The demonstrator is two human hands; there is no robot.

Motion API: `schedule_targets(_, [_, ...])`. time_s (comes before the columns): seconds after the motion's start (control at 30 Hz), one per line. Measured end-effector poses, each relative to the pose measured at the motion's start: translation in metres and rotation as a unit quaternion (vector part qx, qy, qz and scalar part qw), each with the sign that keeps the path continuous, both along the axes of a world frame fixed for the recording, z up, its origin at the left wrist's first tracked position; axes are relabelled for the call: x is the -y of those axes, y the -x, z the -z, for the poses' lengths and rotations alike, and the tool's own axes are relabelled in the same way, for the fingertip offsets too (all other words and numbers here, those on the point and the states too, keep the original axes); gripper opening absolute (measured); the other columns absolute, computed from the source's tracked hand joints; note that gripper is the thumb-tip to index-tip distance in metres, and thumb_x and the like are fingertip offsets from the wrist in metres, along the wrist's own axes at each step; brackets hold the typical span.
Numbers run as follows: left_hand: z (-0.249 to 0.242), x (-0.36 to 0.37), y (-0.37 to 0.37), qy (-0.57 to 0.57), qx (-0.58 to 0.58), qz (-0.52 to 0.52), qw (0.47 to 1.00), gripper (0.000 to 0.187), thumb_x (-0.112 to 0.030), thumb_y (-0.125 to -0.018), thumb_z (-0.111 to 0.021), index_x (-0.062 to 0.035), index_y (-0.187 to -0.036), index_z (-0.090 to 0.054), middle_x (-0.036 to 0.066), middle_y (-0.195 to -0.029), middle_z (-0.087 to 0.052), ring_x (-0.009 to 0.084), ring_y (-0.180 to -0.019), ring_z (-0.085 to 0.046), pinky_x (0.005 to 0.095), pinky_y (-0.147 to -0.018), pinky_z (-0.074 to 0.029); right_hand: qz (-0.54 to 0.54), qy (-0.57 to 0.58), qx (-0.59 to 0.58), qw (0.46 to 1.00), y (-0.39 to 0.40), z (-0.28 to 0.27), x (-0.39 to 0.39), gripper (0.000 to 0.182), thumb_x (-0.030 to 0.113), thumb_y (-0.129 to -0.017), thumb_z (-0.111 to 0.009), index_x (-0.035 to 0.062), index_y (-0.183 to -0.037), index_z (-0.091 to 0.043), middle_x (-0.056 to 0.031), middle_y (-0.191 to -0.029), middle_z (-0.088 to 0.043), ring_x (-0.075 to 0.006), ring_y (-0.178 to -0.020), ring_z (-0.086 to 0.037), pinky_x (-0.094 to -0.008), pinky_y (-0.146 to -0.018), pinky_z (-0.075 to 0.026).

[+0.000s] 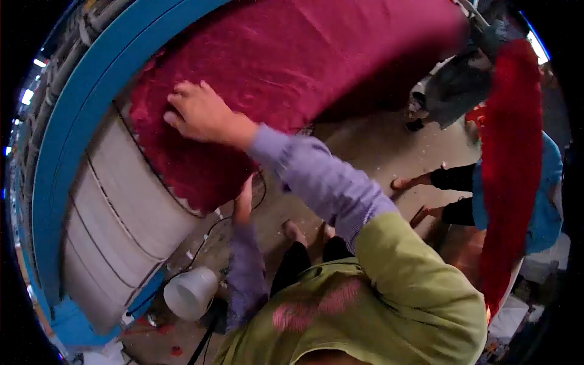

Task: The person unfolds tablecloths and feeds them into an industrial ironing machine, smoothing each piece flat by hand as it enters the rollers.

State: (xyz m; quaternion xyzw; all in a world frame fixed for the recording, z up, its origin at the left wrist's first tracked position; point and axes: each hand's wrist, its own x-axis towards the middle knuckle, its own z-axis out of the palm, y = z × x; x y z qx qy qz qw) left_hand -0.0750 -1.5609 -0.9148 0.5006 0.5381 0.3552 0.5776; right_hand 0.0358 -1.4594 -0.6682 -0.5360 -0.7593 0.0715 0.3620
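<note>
A wide dark-red cloth (267,67) with a velvety look lies over a pale padded surface and hangs down at its near edge. On top of the cloth rests my right hand (204,112), reaching across with its fingers slightly bent and apart. My left hand (244,198) is lower, at the cloth's hanging edge. Its fingers are hidden behind the fabric, so I cannot make out whether they grip it. The pale padded surface (131,182), crossed by dark seams, shows left of the cloth.
A blue curved frame (55,152) runs along the left. A white bucket (191,295) stands on the littered floor (365,152), near a dark cable. At right, a person in blue (550,182) is beside a hanging red cloth (511,170); another person (456,85) is farther back.
</note>
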Motion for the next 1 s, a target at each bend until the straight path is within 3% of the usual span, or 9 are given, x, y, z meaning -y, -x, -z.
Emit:
schedule_targets(0.13, [-0.123,0.075,0.059,-0.016,-0.117,-0.025,0.993,0.037,-0.028,-0.086,-0.062,0.0032,-0.107,-0.061,0.003,-0.101,-0.062,0.0139,-0.083,-0.055,0.0320,-0.080,-0.046,0.065,-0.145,-0.069,0.985,-0.071,0.006,0.120,0.036,0.019,-0.080,-0.063,0.0059,-0.113,-0.057,-0.0163,-0.120,-0.052,-0.0320,-0.119,-0.045,-0.0480,-0.100,-0.032])
schedule_targets(0.2, [-0.162,0.092,0.095,-0.086,-0.015,-0.203,0.975,0.031,-0.026,-0.087,-0.062,0.0022,-0.099,-0.062,0.006,-0.093,-0.061,0.0138,-0.081,-0.055,0.0317,-0.075,-0.047,0.145,-0.109,-0.081,0.980,-0.113,0.025,0.172,0.036,0.010,-0.078,-0.065,0.0069,-0.113,-0.056,-0.0142,-0.122,-0.051,-0.0333,-0.119,-0.045,-0.0435,-0.099,-0.036])
schedule_targets(0.27, [-0.207,0.092,0.123,-0.065,0.085,-0.218,0.970,0.029,-0.024,-0.089,-0.060,0.0022,-0.102,-0.058,0.008,-0.099,-0.061,0.0153,-0.086,-0.056,0.0313,-0.078,-0.048,0.229,-0.054,-0.091,0.968,-0.140,0.040,0.218,0.034,0.007,-0.080,-0.063,0.0075,-0.113,-0.056,-0.0144,-0.123,-0.051,-0.0332,-0.115,-0.048,-0.0410,-0.095,-0.040])
schedule_targets(0.43, [-0.192,0.093,0.118,-0.054,-0.037,0.031,0.997,0.030,-0.020,-0.086,-0.063,0.0029,-0.105,-0.057,0.008,-0.107,-0.059,0.0153,-0.090,-0.053,0.0317,-0.082,-0.045,0.252,0.031,-0.172,0.952,-0.129,0.091,0.280,0.032,0.009,-0.082,-0.062,0.0077,-0.114,-0.055,-0.0150,-0.124,-0.051,-0.0329,-0.114,-0.049,-0.0379,-0.095,-0.041])
schedule_targets(0.57, [-0.219,0.065,0.105,-0.192,-0.236,-0.156,0.940,0.030,-0.026,-0.091,-0.057,0.0029,-0.098,-0.061,0.005,-0.087,-0.058,0.0149,-0.079,-0.051,0.0290,-0.073,-0.044,0.102,0.166,-0.223,0.955,-0.100,0.127,0.303,0.033,0.022,-0.089,-0.056,0.0047,-0.117,-0.053,-0.0144,-0.126,-0.050,-0.0306,-0.114,-0.050,-0.0385,-0.096,-0.041])
schedule_targets(0.67, [-0.253,0.041,0.155,-0.326,-0.302,-0.200,0.873,0.033,-0.025,-0.094,-0.051,0.0030,-0.109,-0.060,0.010,-0.084,-0.060,0.0185,-0.076,-0.053,0.0303,-0.073,-0.045,0.091,0.272,-0.387,0.876,-0.120,0.197,0.366,0.034,0.023,-0.089,-0.054,0.0032,-0.118,-0.053,-0.0173,-0.115,-0.056,-0.0330,-0.110,-0.053,-0.0358,-0.092,-0.043])
schedule_targets(0.77, [-0.286,0.038,0.155,-0.408,-0.308,-0.279,0.813,0.039,-0.023,-0.089,-0.051,0.0040,-0.118,-0.054,0.011,-0.086,-0.059,0.0208,-0.080,-0.054,0.0326,-0.076,-0.044,0.269,0.401,-0.342,0.807,-0.169,0.254,0.486,0.033,0.023,-0.088,-0.055,0.0028,-0.114,-0.053,-0.0177,-0.111,-0.056,-0.0336,-0.106,-0.053,-0.0370,-0.089,-0.043])
schedule_targets(0.87, [-0.309,0.070,0.112,-0.384,-0.197,-0.244,0.869,0.041,-0.027,-0.091,-0.048,-0.0015,-0.122,-0.052,0.009,-0.098,-0.060,0.0185,-0.087,-0.055,0.0293,-0.082,-0.042,0.510,0.493,-0.270,0.652,-0.200,0.269,0.627,0.032,0.024,-0.087,-0.055,0.0023,-0.111,-0.053,-0.0181,-0.107,-0.056,-0.0341,-0.102,-0.054,-0.0382,-0.086,-0.043])
schedule_targets(1.0, [-0.257,0.069,0.089,-0.190,0.029,0.058,0.980,0.061,-0.031,-0.074,-0.055,0.0026,-0.125,-0.047,0.009,-0.095,-0.058,0.0207,-0.086,-0.055,0.0303,-0.079,-0.044,0.758,0.366,-0.290,0.455,-0.207,0.239,0.753,0.031,0.024,-0.086,-0.056,0.0017,-0.106,-0.053,-0.0186,-0.101,-0.057,-0.0349,-0.097,-0.055,-0.0398,-0.082,-0.043])
